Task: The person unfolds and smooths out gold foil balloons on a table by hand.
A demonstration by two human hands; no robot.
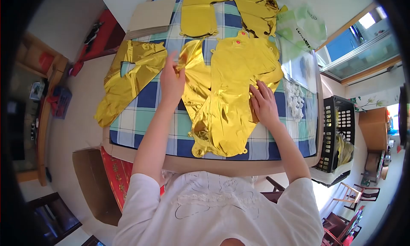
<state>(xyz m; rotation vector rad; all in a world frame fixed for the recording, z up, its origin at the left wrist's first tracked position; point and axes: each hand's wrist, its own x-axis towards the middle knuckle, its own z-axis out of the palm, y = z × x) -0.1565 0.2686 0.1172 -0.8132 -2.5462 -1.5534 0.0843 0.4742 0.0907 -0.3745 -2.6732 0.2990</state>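
A large flat gold foil balloon [232,92] lies creased on the checked tablecloth, with small tabs along its edges. My left hand [173,77] is at its left side, fingers closed at the edge of a raised, crumpled gold flap; a fingertip is blurred. My right hand [264,103] rests on the balloon's right part with its fingers spread. To the left lies another gold foil piece [136,70], folded and wrinkled. More gold foil [198,19] is spread at the far side of the table.
A stack of grey-brown card [151,16] stands at the back left. A green and white plastic bag [301,26] and white string-like bits [294,100] lie on the right. Beside the table are a black crate [335,130] and a cardboard box [92,182].
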